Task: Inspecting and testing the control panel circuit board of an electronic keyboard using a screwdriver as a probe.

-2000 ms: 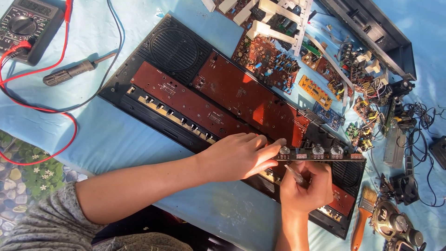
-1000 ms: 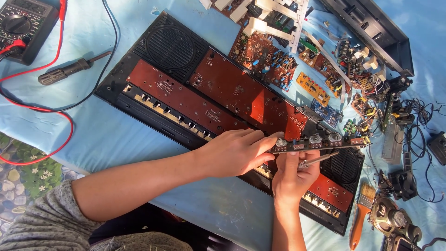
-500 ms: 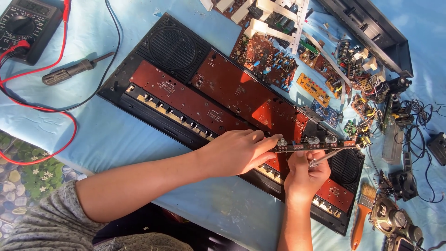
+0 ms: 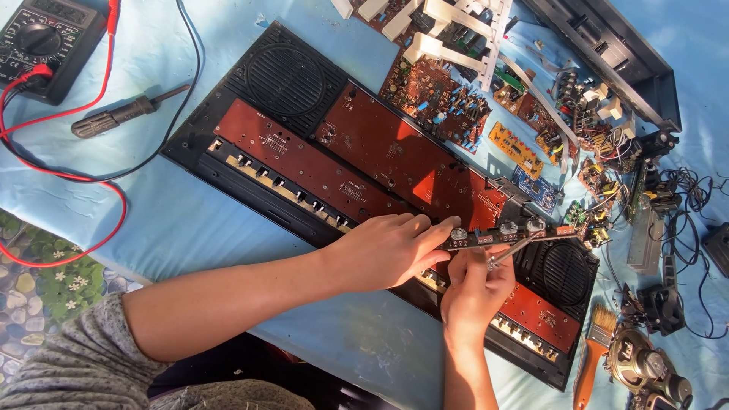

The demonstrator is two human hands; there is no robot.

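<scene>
A narrow strip of circuit board (image 4: 505, 234) with three round knobs on top lay across the right part of an opened black keyboard case (image 4: 228, 156), just above the right speaker grille (image 4: 566, 269). The left hand (image 4: 383, 250) gripped the strip's left end, fingers stretched along it and thumb tucked under, so that end was mostly covered. The right hand (image 4: 472, 292) was closed around a thin metal tool (image 4: 512, 248), whose tip touched the strip's underside; the handle was hidden inside the fist, and what kind of tool it was could not be made out.

Red-brown circuit boards (image 4: 364, 163) filled the case, with a second round speaker grille (image 4: 285, 80) at its upper left. The strip's right end ran into a tangle of wires and small boards (image 4: 600, 205) too crowded to sort out.

Above, loose green and brown boards with white plastic strips (image 4: 448, 45) lay beside a black housing part (image 4: 607, 53), cut off at the top edge. On the light blue cloth (image 4: 190, 220) to the left were a screwdriver (image 4: 125, 112) and a multimeter (image 4: 42, 42), partly cropped, with red and black leads (image 4: 114, 201). At the lower right sat a paintbrush (image 4: 592, 353) and a loose speaker (image 4: 642, 364), partly out of frame.
</scene>
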